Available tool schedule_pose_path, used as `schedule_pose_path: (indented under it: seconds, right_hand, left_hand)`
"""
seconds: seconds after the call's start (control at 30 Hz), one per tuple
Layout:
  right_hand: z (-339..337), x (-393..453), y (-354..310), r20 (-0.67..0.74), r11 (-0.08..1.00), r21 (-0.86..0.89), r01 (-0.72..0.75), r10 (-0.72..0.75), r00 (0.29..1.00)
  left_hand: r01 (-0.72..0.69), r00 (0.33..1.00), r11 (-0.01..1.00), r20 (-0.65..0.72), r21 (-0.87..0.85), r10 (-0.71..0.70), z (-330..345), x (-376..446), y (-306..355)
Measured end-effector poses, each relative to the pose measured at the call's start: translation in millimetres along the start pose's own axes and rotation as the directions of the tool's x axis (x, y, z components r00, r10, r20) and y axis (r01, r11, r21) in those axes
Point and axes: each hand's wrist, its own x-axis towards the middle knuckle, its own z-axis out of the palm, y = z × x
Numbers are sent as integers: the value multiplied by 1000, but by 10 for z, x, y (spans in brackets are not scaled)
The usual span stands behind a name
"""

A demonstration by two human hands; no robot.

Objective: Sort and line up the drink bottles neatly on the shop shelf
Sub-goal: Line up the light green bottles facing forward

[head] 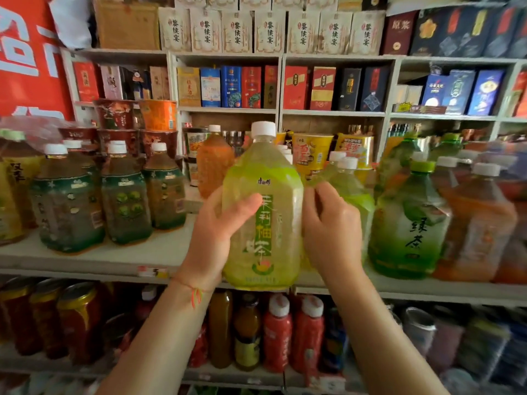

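Note:
I hold a large light-green tea bottle (263,201) with a white cap upright in front of the grey shelf (159,252). My left hand (219,232) grips its left side, thumb across the label. My right hand (328,226) curls round its right side. Right behind my right hand stands a second light-green bottle (346,183). Dark-green-label tea bottles (68,201) stand in a group at the left. A green tea bottle (410,223) and an orange bottle (479,226) stand at the right. Another orange bottle (214,163) stands further back.
Instant noodle cups (312,155) sit at the back of the shelf. Boxed liquor (231,86) fills the upper shelves. Small red and amber bottles (278,332) and cans (77,317) line the shelf below. A bare stretch of shelf lies between the left group and my hands.

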Motion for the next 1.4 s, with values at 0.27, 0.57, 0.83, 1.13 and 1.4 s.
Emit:
schedule_pose_path:
  seconds: [0.27, 0.57, 0.83, 1.13, 1.4]
  right_hand:
    - [-686, -53, 628, 384, 838, -513, 184, 32, 923]
    - [-611, 26, 834, 503, 906, -335, 258, -60, 862]
    - [-613, 234, 998, 439, 986, -154, 62, 12, 898]
    - [-948, 344, 873, 485, 862, 404, -306, 82, 871]
    - [-728, 196, 920, 287, 851, 459, -254, 129, 949]
  left_hand:
    - [-73, 989, 997, -123, 34, 77, 816, -144, -290]
    - [-11, 981, 1000, -192, 10, 13, 997, -216, -446]
    - [-4, 988, 999, -155, 41, 10, 1066, -160, -401]
    - [-15, 995, 998, -96, 62, 21, 1444, 60, -429]
    - [-168, 960, 848, -114, 502, 258, 1438, -95, -594]
